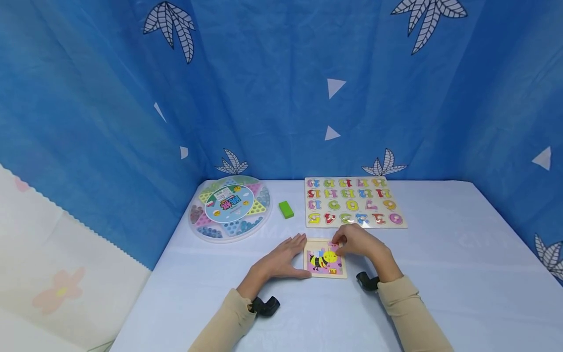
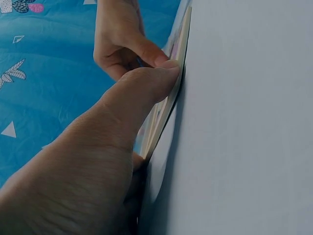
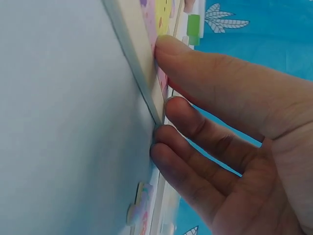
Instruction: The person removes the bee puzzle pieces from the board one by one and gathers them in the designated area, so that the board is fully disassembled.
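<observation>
A small square wooden bee puzzle [image 1: 325,259] with a pale frame and a pink picture lies on the table in front of me. My left hand [image 1: 281,259] spans its left side, fingers reaching the far left corner and thumb along the near edge; the left wrist view shows the thumb [image 2: 154,81] against the wooden rim. At the far right corner, my right hand [image 1: 357,240] bends thumb and fingers over the puzzle. The right wrist view has this thumb [image 3: 173,51] on the picture and the fingertips at the frame's corner, hiding part of it.
Behind the puzzle lies a number board [image 1: 355,203] with colourful numerals. A green block [image 1: 286,209] sits left of it, beside a round clear-lidded game box [image 1: 230,209] with several compartments of beads. Blue curtains [image 1: 281,88] border the white table [image 1: 440,274].
</observation>
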Demonstrator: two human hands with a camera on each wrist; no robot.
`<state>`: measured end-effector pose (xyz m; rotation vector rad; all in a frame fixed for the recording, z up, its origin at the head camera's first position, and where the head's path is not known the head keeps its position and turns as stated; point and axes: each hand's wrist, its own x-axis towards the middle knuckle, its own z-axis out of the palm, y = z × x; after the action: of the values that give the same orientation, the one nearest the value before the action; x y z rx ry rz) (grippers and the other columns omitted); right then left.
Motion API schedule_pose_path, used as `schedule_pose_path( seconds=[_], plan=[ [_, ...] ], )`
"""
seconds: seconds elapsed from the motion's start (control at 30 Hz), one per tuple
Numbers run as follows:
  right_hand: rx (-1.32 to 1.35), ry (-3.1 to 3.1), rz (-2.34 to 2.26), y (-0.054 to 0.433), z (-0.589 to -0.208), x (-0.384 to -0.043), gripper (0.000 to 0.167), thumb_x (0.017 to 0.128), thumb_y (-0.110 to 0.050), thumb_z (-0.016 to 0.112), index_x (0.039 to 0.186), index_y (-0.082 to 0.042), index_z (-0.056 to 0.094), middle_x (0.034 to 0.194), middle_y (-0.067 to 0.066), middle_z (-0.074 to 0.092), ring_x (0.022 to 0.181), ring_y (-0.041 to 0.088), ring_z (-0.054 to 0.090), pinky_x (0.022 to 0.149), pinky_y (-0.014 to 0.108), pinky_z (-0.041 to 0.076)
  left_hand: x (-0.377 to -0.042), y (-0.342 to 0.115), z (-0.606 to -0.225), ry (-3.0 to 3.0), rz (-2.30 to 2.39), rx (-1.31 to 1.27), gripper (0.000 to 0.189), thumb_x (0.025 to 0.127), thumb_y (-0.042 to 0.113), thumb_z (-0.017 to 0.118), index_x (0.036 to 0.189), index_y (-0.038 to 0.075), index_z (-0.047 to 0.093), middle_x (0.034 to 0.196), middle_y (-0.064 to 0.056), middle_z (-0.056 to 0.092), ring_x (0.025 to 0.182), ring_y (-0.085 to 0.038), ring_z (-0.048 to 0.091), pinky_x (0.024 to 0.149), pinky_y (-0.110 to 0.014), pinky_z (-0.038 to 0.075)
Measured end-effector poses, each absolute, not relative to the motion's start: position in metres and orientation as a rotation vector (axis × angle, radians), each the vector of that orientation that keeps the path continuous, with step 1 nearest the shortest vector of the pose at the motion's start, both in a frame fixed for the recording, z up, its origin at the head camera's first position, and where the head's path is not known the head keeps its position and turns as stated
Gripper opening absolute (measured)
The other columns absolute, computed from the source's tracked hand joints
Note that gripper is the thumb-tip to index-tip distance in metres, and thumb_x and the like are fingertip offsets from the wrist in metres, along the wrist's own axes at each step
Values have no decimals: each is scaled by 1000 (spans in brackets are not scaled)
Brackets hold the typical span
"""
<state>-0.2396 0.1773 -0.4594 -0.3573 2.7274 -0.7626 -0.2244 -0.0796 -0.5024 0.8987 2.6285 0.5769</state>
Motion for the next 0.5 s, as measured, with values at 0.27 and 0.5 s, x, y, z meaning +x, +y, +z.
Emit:
schedule_pose_path(
  seconds=[0.27, 0.5],
  plan=[
    [-339, 2728, -771, 176, -460, -240, 27, 73, -15, 85, 97, -14, 73, 88, -2, 65, 82, 16, 53, 77, 31, 53, -225, -80, -504, 2620, 577, 893, 102, 80, 65, 64, 156, 13, 21, 165, 1, 14, 153, -16, 9, 126, -39, 15],
    [-346, 2762, -759, 174, -458, -239, 27, 73, -9, 84, 98, -11, 73, 88, -1, 66, 79, 16, 54, 75, 30, 55, -226, -79, -503, 2612, 584, 885, 102, 80, 65, 65, 156, 13, 20, 165, 3, 13, 153, -14, 8, 126, -37, 13]
  ],
)
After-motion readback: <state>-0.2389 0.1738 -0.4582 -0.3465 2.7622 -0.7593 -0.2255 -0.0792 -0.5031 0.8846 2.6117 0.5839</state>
